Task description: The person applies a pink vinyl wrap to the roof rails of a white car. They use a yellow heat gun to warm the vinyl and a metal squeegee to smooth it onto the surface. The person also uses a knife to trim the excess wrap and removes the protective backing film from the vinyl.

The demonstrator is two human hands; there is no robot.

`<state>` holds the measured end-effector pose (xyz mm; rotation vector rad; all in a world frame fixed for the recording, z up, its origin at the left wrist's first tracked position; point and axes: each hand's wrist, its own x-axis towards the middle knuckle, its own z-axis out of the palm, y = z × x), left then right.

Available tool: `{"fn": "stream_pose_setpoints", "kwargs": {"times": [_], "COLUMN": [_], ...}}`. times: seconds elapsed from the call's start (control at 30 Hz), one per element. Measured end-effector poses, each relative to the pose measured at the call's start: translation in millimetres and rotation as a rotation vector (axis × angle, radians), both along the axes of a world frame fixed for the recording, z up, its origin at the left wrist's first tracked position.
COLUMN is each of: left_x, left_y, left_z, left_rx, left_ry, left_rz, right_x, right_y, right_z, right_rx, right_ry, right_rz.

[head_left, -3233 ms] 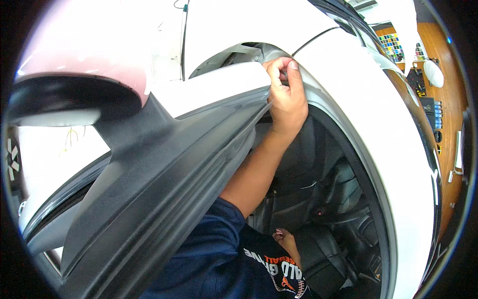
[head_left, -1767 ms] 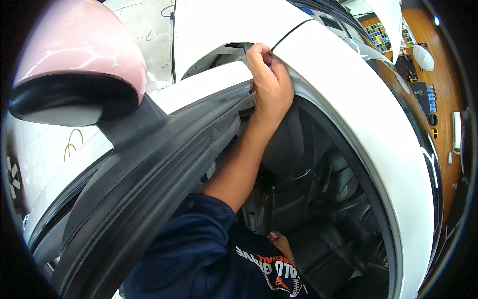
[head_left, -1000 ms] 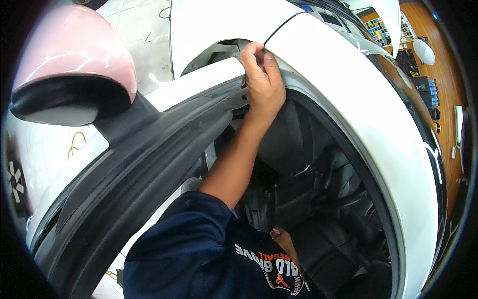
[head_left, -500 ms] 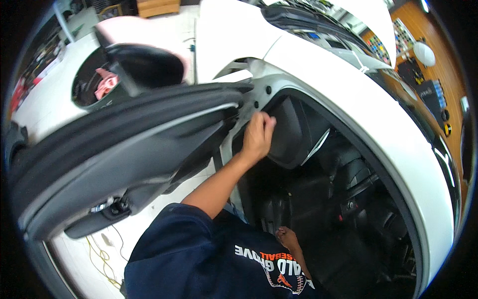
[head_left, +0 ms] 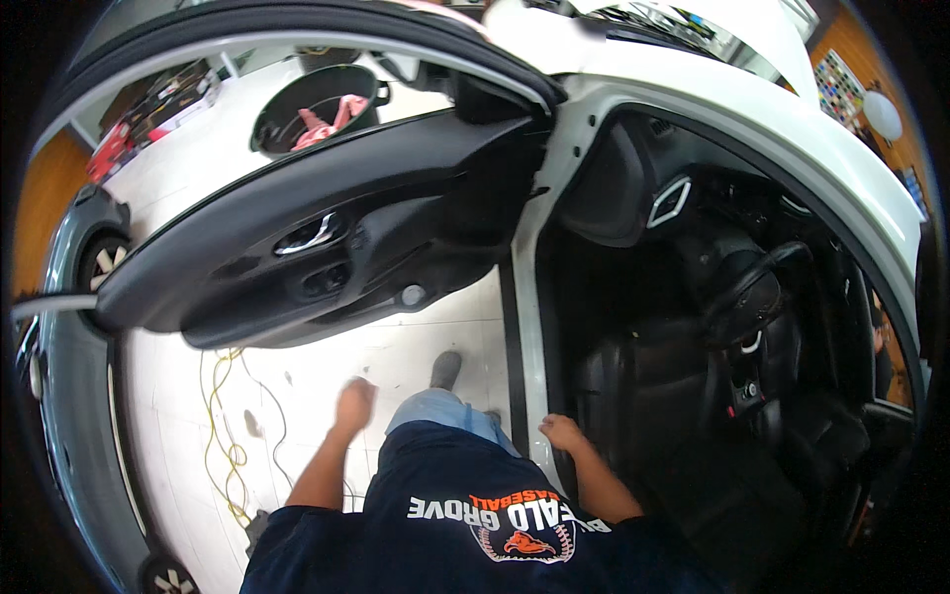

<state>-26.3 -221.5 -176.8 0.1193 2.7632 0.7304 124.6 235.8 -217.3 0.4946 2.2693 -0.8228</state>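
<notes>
My left hand (head_left: 356, 404) hangs in the air over the white floor, below the open car door (head_left: 386, 213). Its fingers are curled in, slightly blurred, and no object shows in them. Beside the door sill (head_left: 535, 376) of the white car is my right hand (head_left: 562, 433), loosely closed, with nothing visible in it. Neither hand touches the car as far as I can see. The door's black inner panel carries a silver handle (head_left: 319, 234) and a round speaker-like disc (head_left: 412, 295). Inside the dark cabin are a black seat (head_left: 648, 371) and a steering wheel (head_left: 757, 282).
A dark bucket (head_left: 267, 124) with pink cloth (head_left: 327, 124) stands beyond the door. Yellow cord (head_left: 230, 445) lies looped on the floor at my left. A blue-grey car (head_left: 79, 416) is parked at the far left. The white car's hood (head_left: 757, 45) is raised.
My left hand has come down and back from near the door hinge. The view has shifted, showing more floor and more of the door panel. My right hand remains low by the sill.
</notes>
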Motion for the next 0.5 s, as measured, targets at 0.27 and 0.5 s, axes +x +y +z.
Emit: {"fn": "stream_pose_setpoints", "kwargs": {"times": [0.27, 0.5], "left_x": [-20, -109], "left_y": [-393, -607], "left_z": [74, 272], "left_rx": [0.102, 0.651], "left_ry": [0.554, 0.944], "left_rz": [0.961, 1.019], "right_x": [76, 126], "right_y": [-38, -102], "right_z": [-114, -105], "right_rx": [0.136, 0.131], "right_ry": [0.154, -0.037], "right_rz": [0.828, 0.436]}}
